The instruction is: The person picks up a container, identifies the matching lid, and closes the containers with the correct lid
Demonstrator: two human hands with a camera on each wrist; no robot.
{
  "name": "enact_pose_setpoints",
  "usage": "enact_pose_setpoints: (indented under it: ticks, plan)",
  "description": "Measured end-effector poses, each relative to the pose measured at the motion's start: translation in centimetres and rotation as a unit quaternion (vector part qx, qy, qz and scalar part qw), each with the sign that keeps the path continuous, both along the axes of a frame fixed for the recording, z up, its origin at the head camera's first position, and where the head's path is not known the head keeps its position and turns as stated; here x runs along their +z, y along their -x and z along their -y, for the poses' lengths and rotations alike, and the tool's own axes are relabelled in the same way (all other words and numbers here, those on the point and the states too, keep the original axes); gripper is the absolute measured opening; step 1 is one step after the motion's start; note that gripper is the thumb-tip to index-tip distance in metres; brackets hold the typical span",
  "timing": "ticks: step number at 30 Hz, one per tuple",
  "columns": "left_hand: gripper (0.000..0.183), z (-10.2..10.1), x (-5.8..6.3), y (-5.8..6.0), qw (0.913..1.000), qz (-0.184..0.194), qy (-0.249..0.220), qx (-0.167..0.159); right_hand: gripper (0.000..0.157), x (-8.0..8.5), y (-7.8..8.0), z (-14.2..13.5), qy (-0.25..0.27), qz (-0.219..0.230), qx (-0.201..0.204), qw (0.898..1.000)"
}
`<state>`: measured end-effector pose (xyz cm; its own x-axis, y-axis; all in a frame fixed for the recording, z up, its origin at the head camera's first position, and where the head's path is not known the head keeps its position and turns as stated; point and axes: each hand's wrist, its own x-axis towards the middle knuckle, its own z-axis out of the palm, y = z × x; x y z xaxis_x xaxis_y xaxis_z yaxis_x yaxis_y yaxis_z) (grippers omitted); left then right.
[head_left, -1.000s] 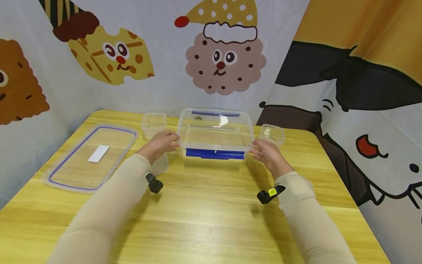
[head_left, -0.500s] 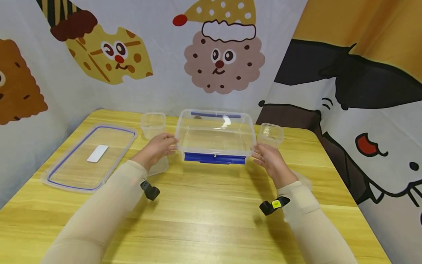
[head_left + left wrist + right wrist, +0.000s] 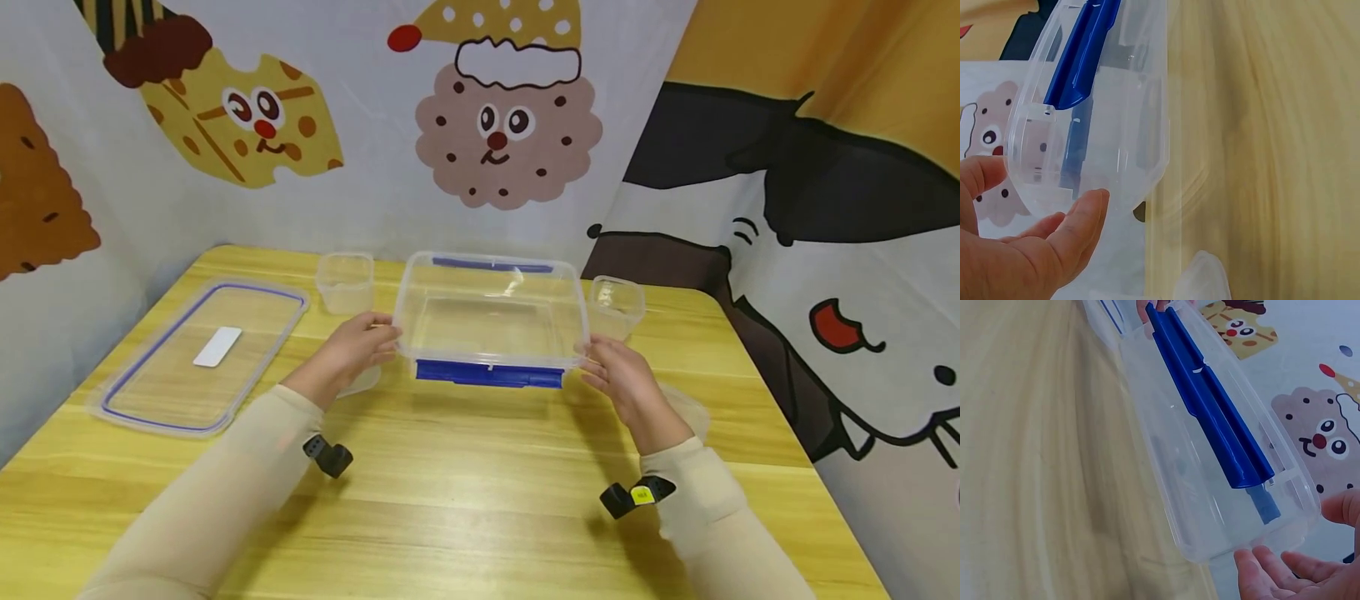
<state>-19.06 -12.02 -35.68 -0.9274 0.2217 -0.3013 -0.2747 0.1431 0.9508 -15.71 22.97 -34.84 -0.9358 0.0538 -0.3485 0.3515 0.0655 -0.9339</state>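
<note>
A large clear plastic food container (image 3: 491, 329), its mouth uncovered, is held between both hands, with a shadow on the table below it. Blue clip flaps (image 3: 487, 374) hang along its near and far long sides. My left hand (image 3: 347, 352) grips its left end, thumb at the rim and fingers against the end wall, as the left wrist view shows. At the right end my right hand (image 3: 626, 379) grips in the same way. The right wrist view has the near blue flap (image 3: 1210, 406) swung outward and right fingertips (image 3: 1250, 565) low on the end wall.
A large clear lid (image 3: 161, 396) with a blue seal and a white label lies at the left. Small clear containers stand behind the hands, one left (image 3: 345, 283), one right (image 3: 617, 304). Small lids lie near the left hand (image 3: 363, 382) and right wrist (image 3: 688, 410).
Both hands have brought the large container steadily nearer to me, lower in the head view. The small lid by the right wrist has come into sight.
</note>
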Motion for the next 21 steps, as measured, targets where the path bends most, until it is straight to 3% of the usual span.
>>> enact_pose_setpoints:
  ticks: [7,14,21]
  plan:
    - [0.057,0.4,0.0,-1.5,0.9998,-0.005,0.017,-0.01,0.05,0.0,-1.2,0.2,-0.013,0.001,-0.005,1.0]
    - [0.057,0.5,0.0,-2.9,0.9994,-0.003,0.029,-0.019,0.055,0.1,-2.6,0.1,-0.009,0.008,-0.003,1.0]
    - [0.056,0.4,-0.2,-3.8,0.9998,-0.011,0.008,-0.012,0.06,-0.2,-3.7,0.0,-0.011,0.006,0.006,1.0]
